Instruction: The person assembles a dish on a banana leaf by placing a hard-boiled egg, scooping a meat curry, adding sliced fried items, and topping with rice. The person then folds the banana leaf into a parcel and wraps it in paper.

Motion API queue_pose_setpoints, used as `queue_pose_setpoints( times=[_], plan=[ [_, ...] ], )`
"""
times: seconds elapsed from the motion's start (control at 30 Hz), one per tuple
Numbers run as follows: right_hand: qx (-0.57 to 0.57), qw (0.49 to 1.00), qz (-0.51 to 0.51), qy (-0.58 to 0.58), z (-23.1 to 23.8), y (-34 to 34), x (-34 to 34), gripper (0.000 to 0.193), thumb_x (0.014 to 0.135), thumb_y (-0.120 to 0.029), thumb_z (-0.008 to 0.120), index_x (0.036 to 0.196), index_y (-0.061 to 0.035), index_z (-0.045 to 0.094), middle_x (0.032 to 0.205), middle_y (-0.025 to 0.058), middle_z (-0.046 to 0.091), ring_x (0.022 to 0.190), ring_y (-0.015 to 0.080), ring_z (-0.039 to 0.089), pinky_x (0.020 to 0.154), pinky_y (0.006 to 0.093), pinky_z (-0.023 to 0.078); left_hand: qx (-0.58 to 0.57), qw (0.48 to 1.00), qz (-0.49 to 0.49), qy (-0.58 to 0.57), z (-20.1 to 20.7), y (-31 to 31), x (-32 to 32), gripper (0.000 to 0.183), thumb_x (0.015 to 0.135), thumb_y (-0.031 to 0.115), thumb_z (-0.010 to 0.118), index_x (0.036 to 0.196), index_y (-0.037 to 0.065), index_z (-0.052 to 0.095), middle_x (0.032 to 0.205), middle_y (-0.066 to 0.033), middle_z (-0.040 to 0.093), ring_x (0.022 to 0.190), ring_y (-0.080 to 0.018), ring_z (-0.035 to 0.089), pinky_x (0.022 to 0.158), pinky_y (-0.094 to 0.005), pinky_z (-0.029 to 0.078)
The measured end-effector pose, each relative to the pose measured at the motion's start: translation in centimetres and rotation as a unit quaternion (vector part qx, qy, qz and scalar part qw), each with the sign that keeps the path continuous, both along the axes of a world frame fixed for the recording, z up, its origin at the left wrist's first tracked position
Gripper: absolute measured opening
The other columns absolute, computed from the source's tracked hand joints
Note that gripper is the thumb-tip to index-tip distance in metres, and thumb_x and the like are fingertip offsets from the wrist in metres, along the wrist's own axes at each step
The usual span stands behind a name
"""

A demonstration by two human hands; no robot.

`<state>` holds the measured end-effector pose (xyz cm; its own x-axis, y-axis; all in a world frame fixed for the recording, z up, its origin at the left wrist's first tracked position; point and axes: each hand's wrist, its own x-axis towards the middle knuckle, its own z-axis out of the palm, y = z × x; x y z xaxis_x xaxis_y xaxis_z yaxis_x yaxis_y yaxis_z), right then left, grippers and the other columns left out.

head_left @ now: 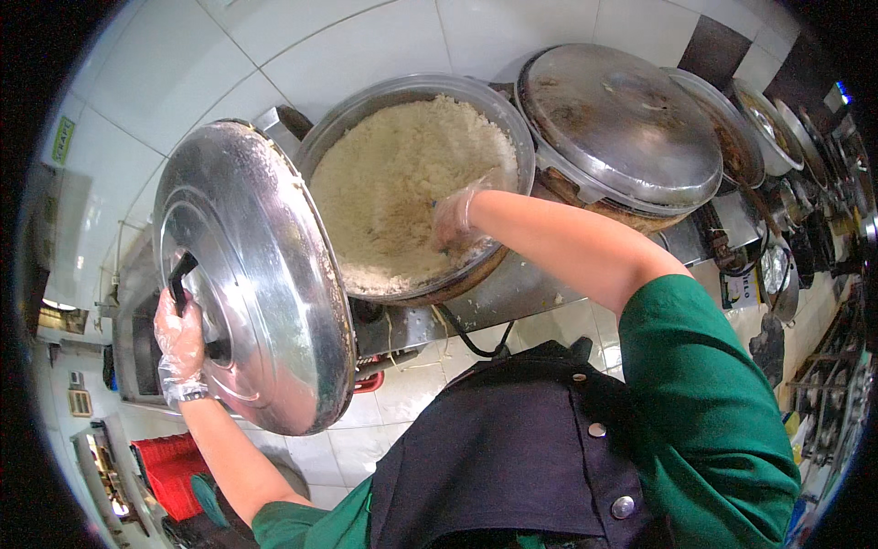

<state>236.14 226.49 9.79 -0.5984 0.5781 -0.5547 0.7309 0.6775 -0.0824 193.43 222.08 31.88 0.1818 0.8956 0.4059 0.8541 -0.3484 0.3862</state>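
My left hand (180, 343), in a clear plastic glove, is closed around the black handle (184, 274) of a big round metal lid (274, 247). The lid is tilted up on its edge at the left, with rice grains stuck along its rim. Beside it stands a large metal pot (315, 146) full of whitish cooked rice (402, 183). My right hand (457, 222), also gloved, reaches down into the rice near the pot's right side. Its fingers are curled and partly hidden; a small bluish bit shows by them, too small to name.
A second large pot with a stained metal lid (622, 119) stands right of the rice pot. Farther right are an open pan (727, 128) and several bowls. A metal counter (494, 306) runs below, with a black hose. A red bag (169, 471) lies at lower left.
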Motion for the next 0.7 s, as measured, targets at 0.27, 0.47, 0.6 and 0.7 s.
queue_pose_setpoints(
  times=[0.27, 0.47, 0.6, 0.7],
  plan=[
    [-0.165, 0.939, -0.241, 0.18, 1.2, 1.5, 0.8, 0.023, 0.089, -0.026, 0.062, 0.107, -0.0152, 0.07, 0.116, 0.0053, 0.068, 0.11, 0.0271, 0.063, 0.093, 0.0426, 0.049, -0.032, 0.999, 0.014, 0.038, 0.6, -0.2, -0.9, 0.018, 0.087, 0.011, 0.054, 0.101, 0.002, 0.057, 0.091, -0.0117, 0.06, 0.082, -0.0258, 0.055, 0.08, -0.0377, 0.045],
    [-0.482, 0.422, -0.516, 0.569, 5.5, -2.5, 4.2, 0.038, 0.095, -0.046, 0.055, 0.1, -0.011, 0.069, 0.097, 0.0077, 0.073, 0.086, 0.0264, 0.071, 0.078, 0.0499, 0.055, 0.026, 1.0, -0.008, 0.013, 0.3, 0.4, 0.2, 0.014, 0.083, 0.008, 0.054, 0.096, 0.003, 0.058, 0.079, -0.0087, 0.057, 0.072, -0.0216, 0.053, 0.071, -0.035, 0.045],
    [-0.484, 0.198, -0.41, 0.748, 6.6, -5.2, 3.6, 0.047, 0.095, -0.054, 0.053, 0.105, -0.0106, 0.067, 0.103, 0.0101, 0.072, 0.094, 0.0291, 0.07, 0.085, 0.0488, 0.056, 0.046, 0.998, -0.031, 0.038, 0.4, 1.4, 0.6, 0.014, 0.082, 0.01, 0.055, 0.094, 0.003, 0.058, 0.08, -0.0106, 0.058, 0.074, -0.0242, 0.056, 0.072, -0.0369, 0.046],
    [-0.401, 0.081, -0.405, 0.818, 8.8, -9.6, 2.9, 0.06, 0.091, -0.065, 0.052, 0.115, -0.0116, 0.064, 0.113, 0.0109, 0.069, 0.104, 0.0303, 0.066, 0.094, 0.0527, 0.051, 0.044, 0.997, -0.032, 0.054, 1.0, 1.7, 2.7, 0.016, 0.083, 0.011, 0.055, 0.095, 0.002, 0.059, 0.081, -0.0134, 0.059, 0.075, -0.028, 0.057, 0.074, -0.0386, 0.047]
  ],
)
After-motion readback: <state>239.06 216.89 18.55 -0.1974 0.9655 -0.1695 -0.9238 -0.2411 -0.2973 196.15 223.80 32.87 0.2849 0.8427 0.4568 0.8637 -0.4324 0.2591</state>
